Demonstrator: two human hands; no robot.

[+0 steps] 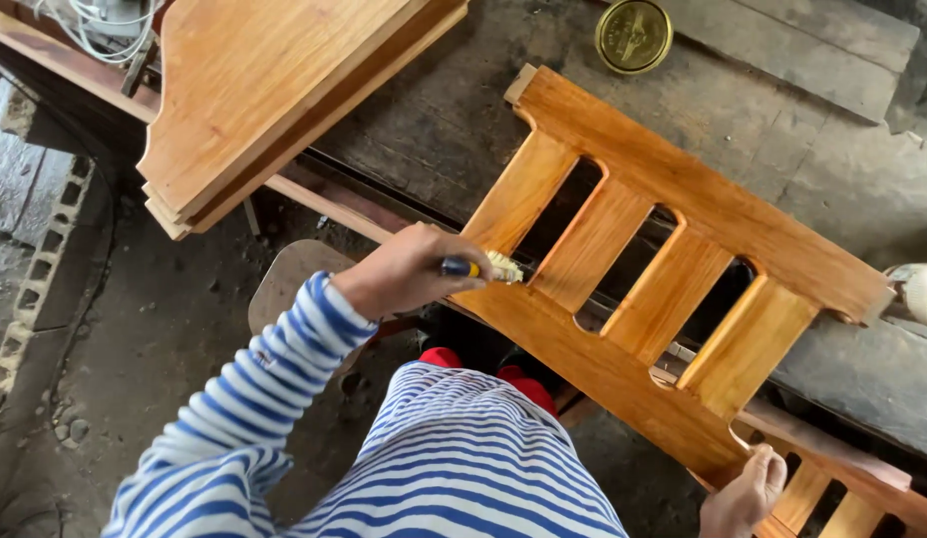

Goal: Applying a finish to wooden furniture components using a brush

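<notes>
Left hand (409, 271) closed around a small brush (483, 267), bristles at the slatted wooden panel's (683, 199) first slat; right hand (745, 493) grips the panel's near corner. Best: long strokes along grain, panel steadied.

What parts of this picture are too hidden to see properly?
- Head view: the brush handle is wrapped inside the left hand.
- Head view: the right hand is cut off by the bottom edge.
- Head view: the slatted wooden frame covers the bench under it.
- Head view: the pale object is cut by the right edge.
</notes>
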